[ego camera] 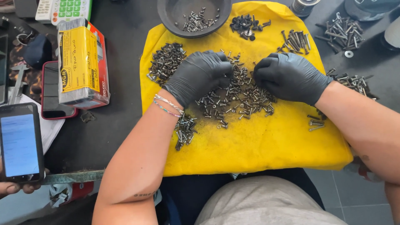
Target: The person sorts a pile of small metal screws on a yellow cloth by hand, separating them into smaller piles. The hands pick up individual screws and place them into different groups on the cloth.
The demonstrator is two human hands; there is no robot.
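Head view: a person's two black-gloved hands work over a bright yellow cloth spread on a dark bench.
Left hand: the left hand rests palm down on the central heap of small silver screws; its fingers are curled together at the heap, and I cannot tell whether they pinch a screw.
Right hand: the right hand lies on the same heap, just beside the left; its fingers are bent and close together, their tips hidden among the screws.
Bowl: a round dark grey bowl sits at the cloth's far edge, holding a small scatter of silver screws at its bottom.
Sorted piles: a pile of dark screws lies left of the left hand, a cluster of black-headed screws sits next to the bowl, and a row of longer bolts lies far right on the cloth.
Box: a red and yellow cardboard box, wrapped in clear film, lies closed on the bench left of the cloth.
Other person: another hand at the lower left holds a smartphone with a lit screen.
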